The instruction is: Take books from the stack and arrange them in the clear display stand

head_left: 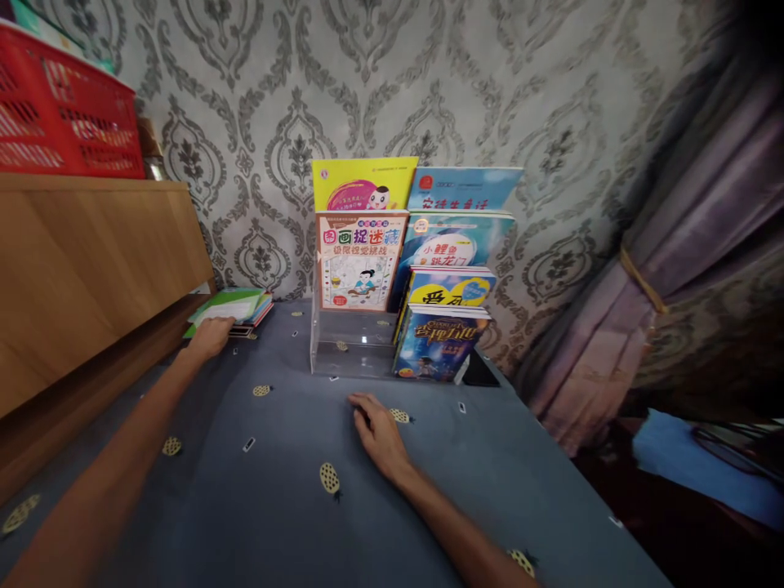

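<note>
From my feed, I count: 2 hands [210,336] [378,437] | 1 clear stand [354,331] | 6 front-facing book covers [366,184] [361,261] [465,188] [456,241] [453,286] [438,343] | 1 book pile [245,304] | 1 red basket [98,122] | 1 curtain tie [640,282]

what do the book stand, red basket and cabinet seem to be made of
Book stand: probably clear acrylic, glossy; the patterned cover shows through. Red basket: likely smooth plastic, with regular slots. Cabinet: wood or wood-look laminate, smooth, with visible grain.

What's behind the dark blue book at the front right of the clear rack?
A yellow book, then a teal book, then a light blue book, each showing its upper part. Their lower covers are mostly hidden; anything tucked between can't be seen.
</note>
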Demonstrator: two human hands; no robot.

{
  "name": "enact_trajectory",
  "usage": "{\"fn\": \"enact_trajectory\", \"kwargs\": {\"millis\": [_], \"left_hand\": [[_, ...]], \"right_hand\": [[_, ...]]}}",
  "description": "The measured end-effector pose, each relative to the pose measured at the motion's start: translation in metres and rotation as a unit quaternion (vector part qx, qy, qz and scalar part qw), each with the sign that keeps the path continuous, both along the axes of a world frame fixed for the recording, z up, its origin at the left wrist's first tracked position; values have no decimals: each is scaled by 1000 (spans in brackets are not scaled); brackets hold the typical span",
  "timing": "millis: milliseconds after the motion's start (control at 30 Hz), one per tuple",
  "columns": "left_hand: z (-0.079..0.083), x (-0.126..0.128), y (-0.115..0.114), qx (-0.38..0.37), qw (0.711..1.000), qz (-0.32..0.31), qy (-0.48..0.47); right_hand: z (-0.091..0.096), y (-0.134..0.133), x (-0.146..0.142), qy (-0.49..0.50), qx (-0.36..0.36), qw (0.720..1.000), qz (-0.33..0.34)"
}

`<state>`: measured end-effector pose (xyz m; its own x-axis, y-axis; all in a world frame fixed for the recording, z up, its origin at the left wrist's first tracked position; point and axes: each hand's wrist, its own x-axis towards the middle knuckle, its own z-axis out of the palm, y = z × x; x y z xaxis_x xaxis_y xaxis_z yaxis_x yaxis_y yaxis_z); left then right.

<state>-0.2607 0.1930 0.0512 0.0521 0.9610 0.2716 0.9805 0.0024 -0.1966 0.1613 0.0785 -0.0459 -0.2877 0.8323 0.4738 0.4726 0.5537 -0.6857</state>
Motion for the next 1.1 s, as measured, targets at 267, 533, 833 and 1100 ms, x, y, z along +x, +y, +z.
{"fn": "enact_trajectory", "kwargs": {"millis": [267,533,833,1100], "left_hand": [[-9,12,-21,17,999,-30,-28],[-28,31,-57,1,998,-41,-42],[-54,67,-116,-28,991,-124,-28],[-45,66,-141,-68,975,-172,-119]], "right_hand": [[-3,2,1,-6,3,1000,-2],[-4,3,0,-3,1,1000,-3],[-1,2,0,-12,-4,1000,11],[-1,3,0,-28,-7,1000,11]]}}
